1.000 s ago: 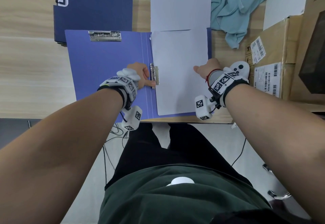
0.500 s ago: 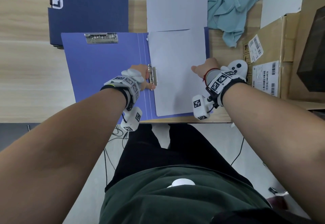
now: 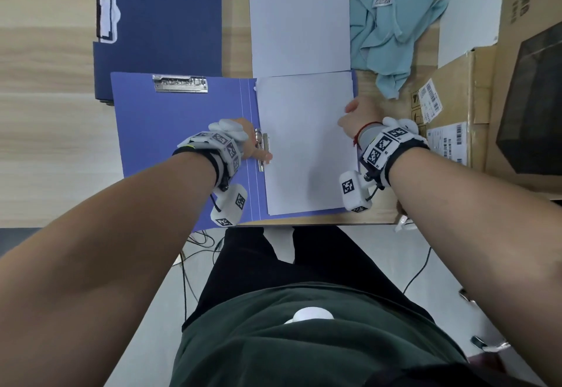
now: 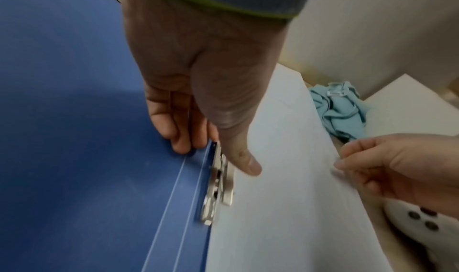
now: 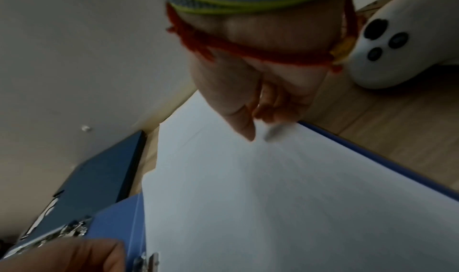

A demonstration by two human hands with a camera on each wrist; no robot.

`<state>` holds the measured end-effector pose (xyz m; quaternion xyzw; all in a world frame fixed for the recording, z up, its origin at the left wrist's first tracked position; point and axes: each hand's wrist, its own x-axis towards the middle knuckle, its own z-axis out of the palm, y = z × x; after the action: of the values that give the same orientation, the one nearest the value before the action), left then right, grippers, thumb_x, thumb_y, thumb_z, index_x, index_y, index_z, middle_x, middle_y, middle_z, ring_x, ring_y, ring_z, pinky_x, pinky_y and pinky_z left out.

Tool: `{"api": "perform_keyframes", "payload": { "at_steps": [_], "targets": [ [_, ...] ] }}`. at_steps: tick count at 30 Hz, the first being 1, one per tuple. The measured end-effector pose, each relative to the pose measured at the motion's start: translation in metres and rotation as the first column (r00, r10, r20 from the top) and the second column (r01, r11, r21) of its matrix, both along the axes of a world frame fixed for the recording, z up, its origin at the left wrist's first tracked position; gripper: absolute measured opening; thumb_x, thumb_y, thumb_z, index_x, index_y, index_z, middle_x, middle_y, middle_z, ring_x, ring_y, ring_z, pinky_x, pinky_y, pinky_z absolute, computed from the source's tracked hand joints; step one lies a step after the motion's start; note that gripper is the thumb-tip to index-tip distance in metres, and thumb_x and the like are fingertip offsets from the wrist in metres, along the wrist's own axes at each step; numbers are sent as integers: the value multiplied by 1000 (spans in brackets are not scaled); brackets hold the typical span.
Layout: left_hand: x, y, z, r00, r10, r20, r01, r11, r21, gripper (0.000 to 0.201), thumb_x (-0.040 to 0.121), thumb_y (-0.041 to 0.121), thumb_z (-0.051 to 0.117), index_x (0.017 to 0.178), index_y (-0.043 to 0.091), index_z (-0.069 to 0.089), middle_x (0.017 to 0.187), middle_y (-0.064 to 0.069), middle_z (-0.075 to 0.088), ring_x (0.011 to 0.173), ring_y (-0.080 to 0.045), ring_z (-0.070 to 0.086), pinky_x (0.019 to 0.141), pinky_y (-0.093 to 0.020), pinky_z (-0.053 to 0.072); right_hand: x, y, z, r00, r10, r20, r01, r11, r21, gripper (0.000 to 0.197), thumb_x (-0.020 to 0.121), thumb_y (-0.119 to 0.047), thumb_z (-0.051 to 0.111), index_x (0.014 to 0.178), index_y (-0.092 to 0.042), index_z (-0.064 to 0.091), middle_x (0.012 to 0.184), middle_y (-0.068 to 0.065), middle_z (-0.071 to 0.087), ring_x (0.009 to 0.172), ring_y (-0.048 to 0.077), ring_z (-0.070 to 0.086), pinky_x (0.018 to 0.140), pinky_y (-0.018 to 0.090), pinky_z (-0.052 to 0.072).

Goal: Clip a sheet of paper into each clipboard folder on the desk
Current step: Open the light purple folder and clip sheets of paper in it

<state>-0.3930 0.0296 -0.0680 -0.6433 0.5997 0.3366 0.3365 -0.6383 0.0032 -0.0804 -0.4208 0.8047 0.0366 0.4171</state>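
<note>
A light blue clipboard folder [image 3: 182, 143] [image 4: 74, 138] [image 5: 116, 223] lies open at the desk's front edge. A white sheet of paper [image 3: 304, 143] [image 4: 285, 158] [image 5: 273, 197] covers its right panel. The sheet's left edge sits at the metal side clip [image 3: 264, 151] [image 4: 218, 188] [image 5: 146, 260] by the spine. My left hand [image 3: 257, 146] [image 4: 213, 154] grips that clip, thumb over it onto the paper, fingers curled against its left side. My right hand [image 3: 349, 113] [image 5: 258, 127] [image 4: 342, 162] pinches the sheet's right edge. A second clip [image 3: 180, 83] sits atop the left panel.
A dark blue closed folder [image 3: 158, 22] lies behind at the left. A stack of white paper [image 3: 298, 15] is behind the open folder, a teal cloth [image 3: 392, 22] to its right. Cardboard boxes [image 3: 450, 113] crowd the right side, with another sheet [image 3: 468, 6] on them.
My right hand has slid a little farther away along the sheet's right edge. My left hand has stayed at the side clip.
</note>
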Motion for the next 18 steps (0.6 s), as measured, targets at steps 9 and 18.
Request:
{"api": "perform_keyframes", "payload": {
  "at_steps": [9, 18],
  "targets": [
    [13, -70, 18, 922, 316, -225, -361, 910, -202, 70, 79, 70, 60, 126, 19, 53, 115, -2, 63, 101, -27, 63, 91, -39, 50, 18, -50, 33, 993, 112, 35, -112, 994, -11, 17, 84, -15, 62, 99, -10, 69, 96, 9, 70, 82, 26, 64, 71, 31, 53],
    [7, -129, 2, 823, 509, -251, -554, 818, -157, 102, 64, 72, 70, 146, 21, 35, 127, -2, 60, 110, -29, 59, 91, -38, 48, 21, -122, 31, 995, -57, 76, 63, 994, -84, 62, 86, -17, 63, 140, -7, 34, 138, 14, 46, 120, 30, 52, 63, 22, 40]
  ]
}}
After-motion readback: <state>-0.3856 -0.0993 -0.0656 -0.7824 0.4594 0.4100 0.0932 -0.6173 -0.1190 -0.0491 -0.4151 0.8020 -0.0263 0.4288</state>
